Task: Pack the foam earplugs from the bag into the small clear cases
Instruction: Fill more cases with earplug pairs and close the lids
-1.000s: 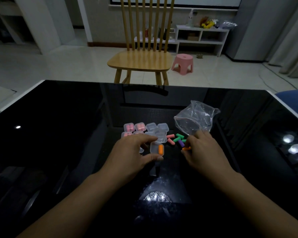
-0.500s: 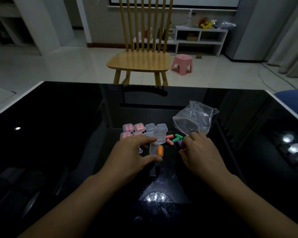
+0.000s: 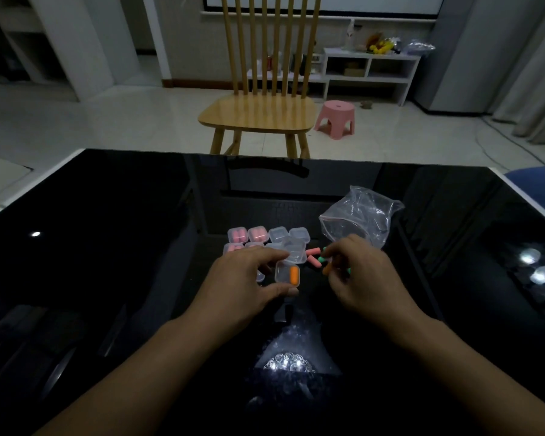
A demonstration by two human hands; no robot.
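Observation:
My left hand [image 3: 249, 283] pinches an open small clear case [image 3: 284, 273] between thumb and fingers; one orange earplug [image 3: 294, 275] lies inside it. My right hand [image 3: 359, 275] holds a second orange earplug [image 3: 328, 268] in its fingertips, just right of the case. Loose pink earplugs [image 3: 313, 259] and a green one [image 3: 323, 254] lie on the black table [image 3: 139, 262] between the hands. Several more clear cases [image 3: 277, 234] sit behind, some with pink earplugs [image 3: 258, 236] in them. The crumpled clear bag [image 3: 359, 218] lies behind my right hand.
The glossy black table has a white edge [image 3: 32, 184] on the left and right. A wooden chair [image 3: 258, 111] stands beyond the far edge, with a pink stool [image 3: 335, 118] on the floor. A blue seat [image 3: 535, 184] shows at the right.
My right hand has lifted an orange earplug off the table and carried it left toward the case. My left hand keeps holding the case in the same place.

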